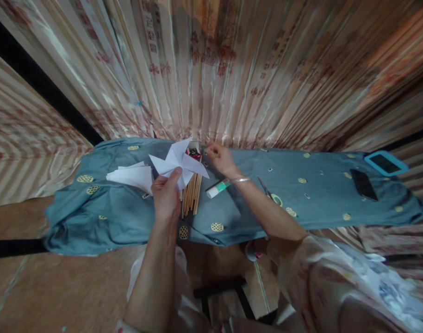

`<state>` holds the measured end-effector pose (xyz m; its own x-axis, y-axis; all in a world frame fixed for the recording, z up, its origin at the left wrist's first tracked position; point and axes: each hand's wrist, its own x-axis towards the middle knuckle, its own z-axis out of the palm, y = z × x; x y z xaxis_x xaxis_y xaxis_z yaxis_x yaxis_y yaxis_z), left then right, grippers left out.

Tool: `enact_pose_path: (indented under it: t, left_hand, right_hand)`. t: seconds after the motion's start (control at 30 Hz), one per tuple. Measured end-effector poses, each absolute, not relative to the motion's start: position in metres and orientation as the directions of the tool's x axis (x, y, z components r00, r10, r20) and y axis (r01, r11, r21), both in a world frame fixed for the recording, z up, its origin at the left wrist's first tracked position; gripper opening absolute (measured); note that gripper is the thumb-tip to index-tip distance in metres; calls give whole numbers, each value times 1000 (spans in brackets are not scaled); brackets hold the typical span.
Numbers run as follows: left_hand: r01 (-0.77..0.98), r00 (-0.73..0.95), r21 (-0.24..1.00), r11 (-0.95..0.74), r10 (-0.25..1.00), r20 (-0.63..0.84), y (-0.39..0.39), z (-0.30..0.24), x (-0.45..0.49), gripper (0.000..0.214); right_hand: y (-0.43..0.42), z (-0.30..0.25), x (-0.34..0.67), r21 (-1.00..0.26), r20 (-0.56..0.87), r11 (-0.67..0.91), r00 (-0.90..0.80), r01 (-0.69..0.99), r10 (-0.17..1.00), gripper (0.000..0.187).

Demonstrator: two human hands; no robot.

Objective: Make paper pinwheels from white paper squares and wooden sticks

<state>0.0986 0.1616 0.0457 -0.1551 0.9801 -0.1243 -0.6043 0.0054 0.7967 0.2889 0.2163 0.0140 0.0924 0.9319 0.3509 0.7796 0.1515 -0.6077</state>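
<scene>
My left hand (167,194) is closed on a white folded paper pinwheel (179,163), thumb pressed on its middle, holding it above the table. My right hand (220,158) reaches further back, fingers pinched near a small open box (194,151) with dark and red bits inside; what the fingers hold is too small to make out. Under the pinwheel lies a bundle of thin wooden sticks (191,194). A glue stick with a green band (218,188) lies just by my right wrist.
A blue-grey cloth with gold dots (121,212) covers the table. White paper sheets (131,176) lie at the left, scissors (267,189) right of my forearm, a black phone (363,183) and a blue-framed device (385,163) at the far right. Curtains hang behind.
</scene>
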Motion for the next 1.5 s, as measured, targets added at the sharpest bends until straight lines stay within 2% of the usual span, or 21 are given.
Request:
enact_pose_path:
  t: [0.03, 0.1, 0.2, 0.3, 0.4, 0.5, 0.6, 0.77, 0.97, 1.27, 1.5]
  left_hand:
    - [-593, -152, 805, 6, 981, -119, 160, 46, 102, 22]
    - [-558, -141, 830, 17, 983, -115, 157, 46, 109, 21]
    - [-505, -72, 860, 73, 989, -126, 148, 46, 122, 22]
    - [-471, 27, 871, 136, 990, -140, 139, 42, 135, 19]
    - [-438, 72, 885, 158, 987, -141, 134, 35, 144, 20]
    - [-407, 68, 899, 164, 987, -149, 132, 28, 150, 22]
    - [-372, 89, 912, 175, 984, -152, 132, 21, 156, 23]
    - [-284, 104, 947, 151, 987, -126, 132, 13, 166, 16]
    - [-218, 100, 954, 203, 978, -185, 126, 15, 175, 11]
    - [-158, 183, 957, 244, 959, -215, 119, 13, 179, 18]
    - [-128, 256, 970, 206, 952, -169, 116, 10, 173, 15]
  right_hand:
    - [189, 13, 294, -658, 372, 181, 106, 731, 922, 19]
    - [134, 7, 305, -667, 361, 184, 97, 722, 928, 18]
    - [70, -9, 323, -607, 294, 105, 100, 788, 950, 14]
    - [43, -26, 338, -543, 279, 50, 123, 838, 952, 15]
    - [38, -36, 345, -530, 316, 72, 118, 845, 941, 19]
    - [34, -40, 345, -567, 332, 110, 104, 817, 937, 21]
    - [28, -41, 348, -649, 301, 98, 136, 755, 944, 19]
    - [31, -43, 363, -785, 238, 11, 285, 620, 929, 23]
    - [37, -45, 371, -775, 186, 19, 199, 632, 962, 9]
    - [29, -41, 368, -770, 192, 114, 57, 628, 980, 8]
    - [21, -37, 359, -730, 216, 132, 44, 670, 975, 10]
